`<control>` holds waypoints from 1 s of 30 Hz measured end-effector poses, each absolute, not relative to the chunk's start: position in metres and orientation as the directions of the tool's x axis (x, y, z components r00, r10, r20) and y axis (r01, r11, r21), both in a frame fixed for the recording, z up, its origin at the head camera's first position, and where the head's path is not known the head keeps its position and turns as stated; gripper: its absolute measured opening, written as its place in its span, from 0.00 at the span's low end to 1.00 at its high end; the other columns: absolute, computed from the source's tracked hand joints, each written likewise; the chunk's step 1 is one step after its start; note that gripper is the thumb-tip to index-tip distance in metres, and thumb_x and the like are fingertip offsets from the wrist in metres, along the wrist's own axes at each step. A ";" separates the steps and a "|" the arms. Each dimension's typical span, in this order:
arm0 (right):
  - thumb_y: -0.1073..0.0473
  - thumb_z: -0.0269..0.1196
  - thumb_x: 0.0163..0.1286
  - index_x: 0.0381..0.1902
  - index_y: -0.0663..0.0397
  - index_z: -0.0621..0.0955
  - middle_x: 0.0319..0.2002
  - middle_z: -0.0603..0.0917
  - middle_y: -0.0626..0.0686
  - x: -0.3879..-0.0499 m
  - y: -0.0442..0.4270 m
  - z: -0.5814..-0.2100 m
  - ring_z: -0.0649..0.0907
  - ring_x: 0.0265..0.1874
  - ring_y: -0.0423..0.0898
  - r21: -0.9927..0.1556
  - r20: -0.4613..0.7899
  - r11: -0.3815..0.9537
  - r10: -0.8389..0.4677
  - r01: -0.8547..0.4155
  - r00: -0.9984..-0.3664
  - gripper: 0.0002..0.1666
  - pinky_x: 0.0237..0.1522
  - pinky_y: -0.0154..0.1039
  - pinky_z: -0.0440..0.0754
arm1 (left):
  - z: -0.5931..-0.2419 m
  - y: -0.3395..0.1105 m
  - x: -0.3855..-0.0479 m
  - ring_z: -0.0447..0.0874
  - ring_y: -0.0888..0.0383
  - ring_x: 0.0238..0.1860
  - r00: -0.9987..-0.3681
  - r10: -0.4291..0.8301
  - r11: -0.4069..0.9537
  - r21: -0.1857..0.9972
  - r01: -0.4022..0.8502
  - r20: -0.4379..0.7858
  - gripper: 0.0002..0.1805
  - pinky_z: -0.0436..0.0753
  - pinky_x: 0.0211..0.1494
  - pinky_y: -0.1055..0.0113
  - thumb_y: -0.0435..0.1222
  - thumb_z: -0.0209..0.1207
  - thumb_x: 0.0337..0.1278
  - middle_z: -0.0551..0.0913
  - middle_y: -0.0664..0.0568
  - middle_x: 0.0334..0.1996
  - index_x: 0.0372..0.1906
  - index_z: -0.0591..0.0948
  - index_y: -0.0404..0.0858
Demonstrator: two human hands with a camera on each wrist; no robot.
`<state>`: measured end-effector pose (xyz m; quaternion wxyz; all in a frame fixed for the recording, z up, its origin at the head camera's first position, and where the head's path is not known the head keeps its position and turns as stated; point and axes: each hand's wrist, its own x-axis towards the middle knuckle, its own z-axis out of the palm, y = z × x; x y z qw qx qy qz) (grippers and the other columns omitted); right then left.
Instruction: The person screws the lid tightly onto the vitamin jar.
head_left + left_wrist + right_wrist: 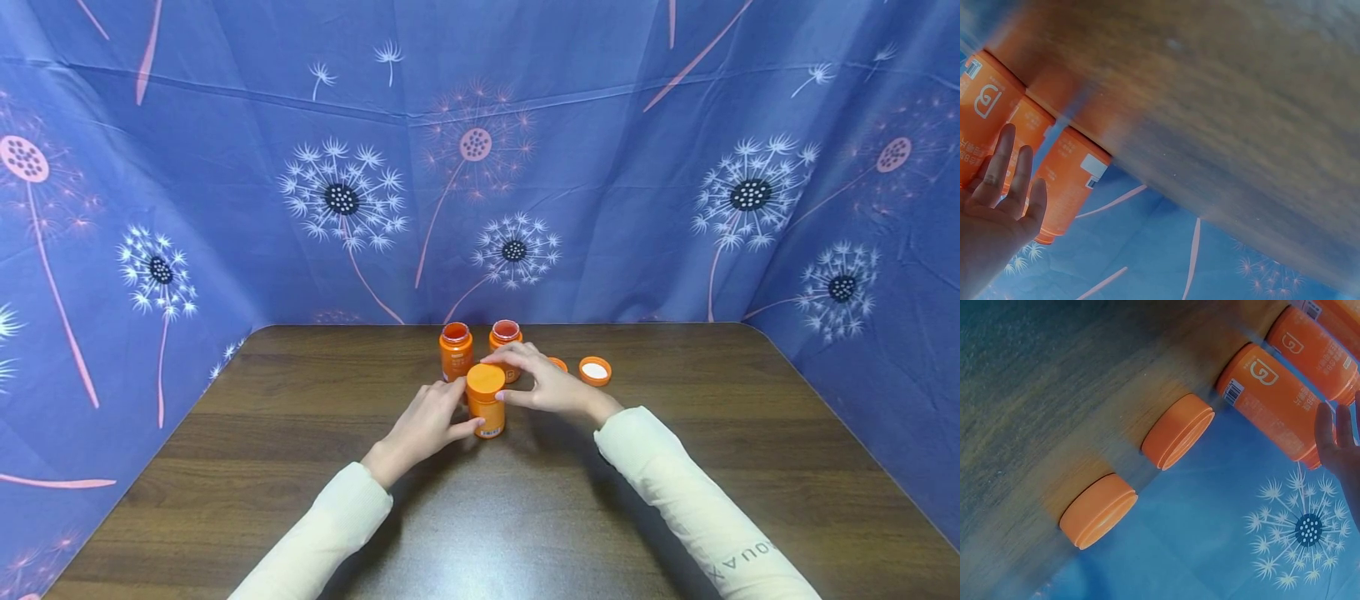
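We list: capped bottle [489, 413], centre of frame, orange with a yellower lid [486, 378]; left open bottle [457, 360], just above centre, orange; cap [595, 372], right of centre, orange, white inside; tabletop [300, 400], dark brown woodgrain; backdrop [600, 92], upper frame, blue, white and pink dandelions; right sleeve [697, 500], lower right, pale, dark lettering.

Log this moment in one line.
left hand: on capped bottle | right hand: at its cap | open bottles: two, behind | loose caps: two, to the right

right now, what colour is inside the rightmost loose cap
White inside the rightmost loose cap, seen best in the head view.
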<state>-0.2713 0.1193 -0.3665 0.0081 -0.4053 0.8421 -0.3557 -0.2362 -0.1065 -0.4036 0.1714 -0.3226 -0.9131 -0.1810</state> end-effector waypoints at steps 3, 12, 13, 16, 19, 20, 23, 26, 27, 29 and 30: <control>0.49 0.66 0.56 0.54 0.43 0.73 0.54 0.73 0.43 -0.272 0.117 -0.368 0.67 0.56 0.45 -0.599 0.301 0.427 -0.664 -0.677 -0.684 0.27 0.58 0.50 0.62 | -0.404 -0.107 -0.236 0.78 0.60 0.34 -0.743 0.522 0.729 0.232 0.644 0.419 0.23 0.74 0.42 0.59 0.50 0.63 0.48 0.83 0.54 0.33 0.45 0.72 0.43; 0.44 0.69 0.50 0.46 0.43 0.70 0.45 0.72 0.44 -0.269 0.109 -0.376 0.69 0.50 0.54 -0.661 0.328 0.432 -0.570 -0.614 -0.753 0.29 0.50 0.54 0.70 | -0.404 -0.106 -0.236 0.78 0.60 0.32 -0.747 0.519 0.727 0.246 0.641 0.415 0.21 0.74 0.41 0.60 0.50 0.63 0.48 0.83 0.53 0.31 0.42 0.72 0.43; 0.43 0.69 0.49 0.45 0.44 0.70 0.44 0.72 0.44 -0.269 0.108 -0.377 0.69 0.50 0.56 -0.666 0.333 0.428 -0.562 -0.611 -0.757 0.29 0.50 0.54 0.70 | -0.404 -0.106 -0.236 0.78 0.60 0.31 -0.748 0.519 0.728 0.244 0.641 0.415 0.21 0.74 0.41 0.60 0.50 0.63 0.48 0.83 0.53 0.31 0.42 0.72 0.43; 0.43 0.69 0.49 0.44 0.44 0.69 0.44 0.71 0.45 -0.268 0.107 -0.379 0.69 0.49 0.56 -0.668 0.341 0.429 -0.549 -0.608 -0.763 0.30 0.49 0.55 0.70 | -0.404 -0.106 -0.236 0.77 0.61 0.31 -0.747 0.520 0.731 0.236 0.640 0.415 0.20 0.74 0.40 0.61 0.50 0.62 0.49 0.83 0.53 0.30 0.41 0.72 0.43; 0.42 0.70 0.48 0.44 0.44 0.69 0.43 0.71 0.45 -0.268 0.107 -0.379 0.68 0.48 0.57 -0.672 0.341 0.434 -0.539 -0.600 -0.771 0.30 0.48 0.55 0.71 | -0.404 -0.106 -0.236 0.78 0.60 0.31 -0.748 0.520 0.731 0.239 0.639 0.412 0.21 0.74 0.41 0.60 0.50 0.62 0.49 0.83 0.53 0.31 0.42 0.72 0.43; 0.42 0.70 0.48 0.44 0.45 0.69 0.43 0.71 0.45 -0.268 0.107 -0.379 0.69 0.48 0.56 -0.670 0.339 0.437 -0.539 -0.600 -0.771 0.31 0.47 0.55 0.71 | -0.404 -0.106 -0.235 0.78 0.60 0.32 -0.749 0.520 0.730 0.241 0.640 0.411 0.21 0.74 0.41 0.60 0.50 0.62 0.49 0.83 0.53 0.31 0.42 0.72 0.43; 0.42 0.69 0.48 0.46 0.45 0.69 0.44 0.71 0.46 -0.267 0.108 -0.377 0.69 0.49 0.55 -0.670 0.325 0.448 -0.541 -0.593 -0.776 0.31 0.48 0.54 0.72 | -0.404 -0.106 -0.235 0.79 0.60 0.32 -0.748 0.521 0.727 0.246 0.641 0.410 0.21 0.74 0.41 0.60 0.50 0.62 0.49 0.83 0.53 0.32 0.43 0.72 0.43; 0.44 0.69 0.49 0.49 0.47 0.69 0.47 0.71 0.47 -0.267 0.110 -0.375 0.68 0.50 0.53 -0.651 0.321 0.452 -0.564 -0.609 -0.761 0.33 0.49 0.53 0.72 | -0.404 -0.106 -0.235 0.79 0.59 0.32 -0.746 0.523 0.724 0.248 0.644 0.411 0.21 0.75 0.41 0.60 0.50 0.62 0.49 0.83 0.53 0.32 0.43 0.72 0.42; 0.45 0.69 0.50 0.51 0.48 0.70 0.48 0.72 0.47 -0.268 0.110 -0.375 0.68 0.51 0.53 -0.647 0.319 0.451 -0.573 -0.615 -0.755 0.33 0.50 0.54 0.71 | -0.403 -0.106 -0.235 0.79 0.59 0.32 -0.745 0.524 0.722 0.248 0.646 0.412 0.21 0.75 0.41 0.61 0.50 0.62 0.49 0.83 0.52 0.32 0.43 0.72 0.42; 0.46 0.69 0.52 0.53 0.51 0.70 0.51 0.73 0.49 -0.268 0.112 -0.373 0.68 0.52 0.52 -0.633 0.320 0.445 -0.595 -0.633 -0.738 0.34 0.51 0.53 0.70 | -0.403 -0.106 -0.235 0.79 0.59 0.32 -0.744 0.524 0.723 0.245 0.646 0.414 0.22 0.75 0.40 0.61 0.50 0.63 0.49 0.83 0.52 0.32 0.43 0.72 0.42; 0.47 0.68 0.52 0.55 0.52 0.69 0.52 0.73 0.50 -0.269 0.113 -0.372 0.67 0.53 0.51 -0.627 0.321 0.439 -0.608 -0.644 -0.727 0.35 0.52 0.53 0.70 | -0.403 -0.106 -0.235 0.79 0.59 0.33 -0.744 0.524 0.726 0.240 0.645 0.414 0.22 0.75 0.41 0.61 0.50 0.63 0.49 0.83 0.53 0.32 0.44 0.72 0.42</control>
